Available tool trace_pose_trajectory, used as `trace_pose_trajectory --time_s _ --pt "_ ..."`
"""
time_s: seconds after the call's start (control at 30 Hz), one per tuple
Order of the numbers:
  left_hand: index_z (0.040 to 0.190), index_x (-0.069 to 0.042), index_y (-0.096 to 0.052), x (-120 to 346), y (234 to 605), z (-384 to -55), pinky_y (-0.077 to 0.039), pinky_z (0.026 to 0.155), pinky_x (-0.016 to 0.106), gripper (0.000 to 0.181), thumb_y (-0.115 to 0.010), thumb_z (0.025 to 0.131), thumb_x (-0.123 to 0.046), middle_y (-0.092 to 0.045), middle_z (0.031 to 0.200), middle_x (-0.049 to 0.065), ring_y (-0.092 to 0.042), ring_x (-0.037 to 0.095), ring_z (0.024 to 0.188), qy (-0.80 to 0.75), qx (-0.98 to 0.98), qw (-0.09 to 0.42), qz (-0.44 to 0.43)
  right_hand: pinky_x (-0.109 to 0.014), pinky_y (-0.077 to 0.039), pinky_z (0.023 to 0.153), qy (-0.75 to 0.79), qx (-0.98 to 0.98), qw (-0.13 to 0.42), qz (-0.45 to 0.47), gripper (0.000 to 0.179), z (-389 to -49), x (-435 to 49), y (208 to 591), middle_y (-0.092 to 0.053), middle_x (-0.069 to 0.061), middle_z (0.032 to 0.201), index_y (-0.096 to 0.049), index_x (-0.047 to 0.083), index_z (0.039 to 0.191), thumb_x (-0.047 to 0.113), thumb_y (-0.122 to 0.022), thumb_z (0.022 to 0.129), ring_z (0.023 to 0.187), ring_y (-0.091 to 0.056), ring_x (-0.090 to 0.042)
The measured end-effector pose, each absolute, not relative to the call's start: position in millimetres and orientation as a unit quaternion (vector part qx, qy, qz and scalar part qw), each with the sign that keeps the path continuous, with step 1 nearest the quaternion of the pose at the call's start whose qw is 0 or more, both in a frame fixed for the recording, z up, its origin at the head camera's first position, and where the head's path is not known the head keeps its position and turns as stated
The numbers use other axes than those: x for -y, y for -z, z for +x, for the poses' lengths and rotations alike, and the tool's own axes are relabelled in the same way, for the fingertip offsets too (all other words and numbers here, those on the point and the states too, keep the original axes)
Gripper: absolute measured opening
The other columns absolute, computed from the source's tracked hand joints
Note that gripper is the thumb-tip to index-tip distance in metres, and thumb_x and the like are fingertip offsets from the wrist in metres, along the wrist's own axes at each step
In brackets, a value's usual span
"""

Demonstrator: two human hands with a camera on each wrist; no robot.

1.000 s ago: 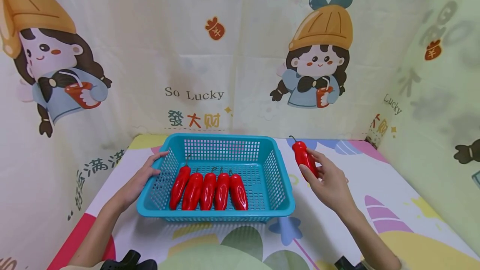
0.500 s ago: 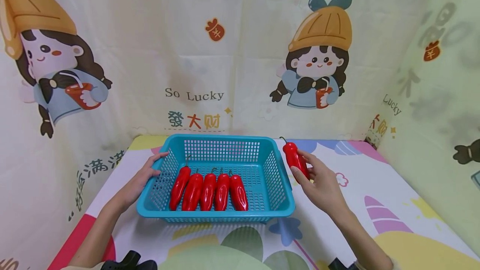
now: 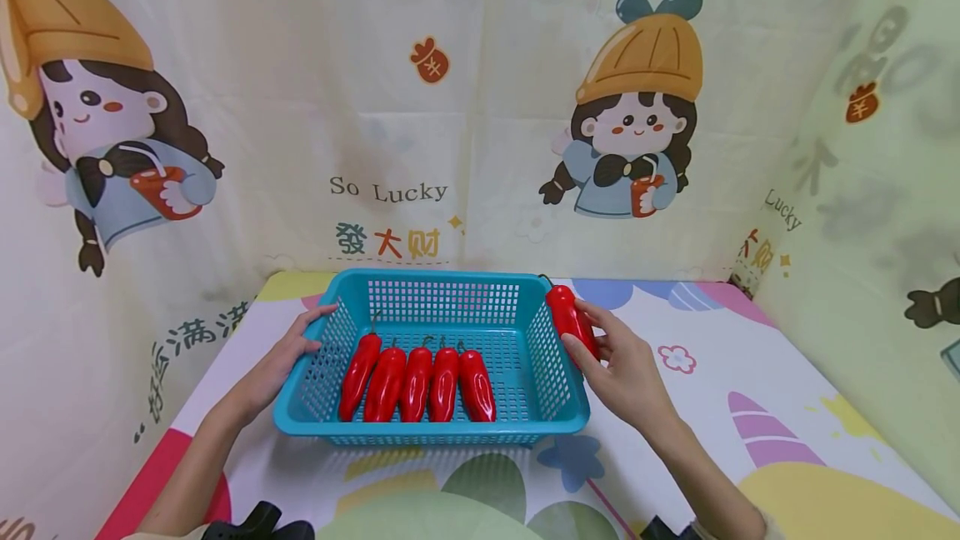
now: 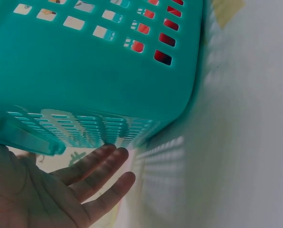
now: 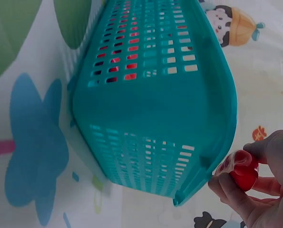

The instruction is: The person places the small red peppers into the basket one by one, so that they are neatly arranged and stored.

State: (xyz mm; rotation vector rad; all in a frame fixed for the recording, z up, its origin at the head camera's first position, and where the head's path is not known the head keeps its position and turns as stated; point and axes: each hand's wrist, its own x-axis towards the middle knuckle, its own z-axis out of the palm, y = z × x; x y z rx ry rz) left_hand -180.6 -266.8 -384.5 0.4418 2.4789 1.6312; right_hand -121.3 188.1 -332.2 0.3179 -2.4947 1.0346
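Note:
A red chili pepper [image 3: 572, 322] with a thin curved stem is pinched between the thumb and fingers of my right hand [image 3: 626, 373]. It is held tilted, over the right rim of a blue-green plastic basket [image 3: 525, 426]. Several more red chili peppers [image 3: 416, 382] lie side by side in the basket, stems toward the back, in its left and middle part. My left hand [image 3: 277, 361] rests at the basket's left side, fingertips by the rim. In the left wrist view, the left hand's fingers [image 4: 101, 180] are extended along the outer wall.
A tabletop cover [image 3: 660, 473] with colourful printed shapes lies under the basket. Behind and at both sides hang pale cloth walls [image 3: 495, 165] printed with cartoon figures and lettering. The basket's right part shows bare perforated floor.
My right hand has moved left with the chili pepper, from beside the basket to over its right rim. The left hand and the basket have stayed in place.

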Motion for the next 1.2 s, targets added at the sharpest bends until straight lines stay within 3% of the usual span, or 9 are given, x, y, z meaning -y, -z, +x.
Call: trace_pose_trajectory --time_s 0.6,0.9,1.2 --pt "0.165 -0.024 -0.013 266.2 384.3 -180.2 -0.058 0.089 0.056 0.074 -0.050 0.100 -0.027 -0.005 0.166 0.025 -0.018 0.060 0.143 -0.536 -0.830 0.069 0.142 -0.036 -0.063 0.071 -0.362 0.898 0.188 0.164 0.069 -123.9 -158.1 339.4 -0.065 -0.013 0.131 -0.052 0.009 0.148 0.019 -0.082 0.087 0.100 -0.070 -0.027" --pt "0.165 -0.024 -0.014 266.3 385.0 -181.9 -0.058 0.090 0.057 0.073 -0.049 0.100 -0.026 -0.006 0.166 0.025 -0.019 0.060 0.143 -0.535 -0.830 0.068 0.143 -0.033 -0.063 0.068 -0.342 0.919 0.151 0.123 0.071 -123.8 -144.2 341.7 -0.067 -0.011 0.127 -0.052 0.008 0.147 0.021 -0.084 0.085 0.099 -0.067 -0.024" --pt "0.164 -0.024 -0.014 266.2 385.0 -182.0 -0.058 0.089 0.057 0.072 -0.048 0.101 -0.026 -0.006 0.166 0.026 -0.019 0.060 0.142 -0.533 -0.831 0.068 0.145 -0.042 -0.064 0.070 -0.299 0.939 0.139 0.098 0.068 -125.2 -133.9 342.4 -0.067 -0.015 0.124 -0.054 0.003 0.143 0.020 -0.084 0.084 0.104 -0.066 -0.032"
